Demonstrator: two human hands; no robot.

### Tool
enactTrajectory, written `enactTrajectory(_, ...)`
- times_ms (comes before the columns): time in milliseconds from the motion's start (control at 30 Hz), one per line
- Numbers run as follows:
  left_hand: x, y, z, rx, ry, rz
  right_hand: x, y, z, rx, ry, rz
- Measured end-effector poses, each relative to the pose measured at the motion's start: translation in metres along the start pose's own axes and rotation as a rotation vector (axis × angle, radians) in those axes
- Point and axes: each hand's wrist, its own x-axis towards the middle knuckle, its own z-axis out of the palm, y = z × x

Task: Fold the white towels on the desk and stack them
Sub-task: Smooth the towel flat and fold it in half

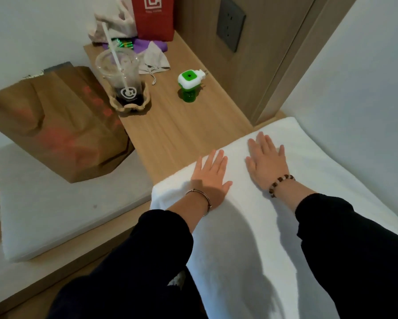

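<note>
While both palms lie flat on the white towel point(327, 185), fingers straight, spread and gripping nothing, the head view shows it covering the near end of the desk point(181, 134), its far edge running across the wood. The left hand point(210, 171) presses near the towel's far-left corner, the right hand point(268, 162) just beside it. To smooth well, I judge the palms should sweep outward to the edges, flattening creases before any fold, clear of the cup point(122, 79) at the desk's left edge.

Soft indoor light is falling from above.
Arms point(145, 249) are casting grey shadows across the towel point(331, 171); left of it the paper bag point(62, 125) is blurring, beyond it the door frame point(285, 72) is slanting.
</note>
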Motion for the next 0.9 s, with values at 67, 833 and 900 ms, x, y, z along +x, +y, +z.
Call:
enactTrajectory(67, 0.011, 0.010, 0.001, 0.014, 0.025, 0.105, -0.006, 0.022, 0.007, -0.028, -0.027, -0.013)
enactTrajectory(833, 0.037, 0.013, 0.004, -0.039, 0.126, 0.159, -0.091, 0.037, 0.030, 0.212, -0.044, 0.514)
enactTrajectory(900, 0.037, 0.012, 0.005, -0.031, 0.131, 0.170, -0.099, 0.055, 0.032, 0.199, -0.016, 0.575)
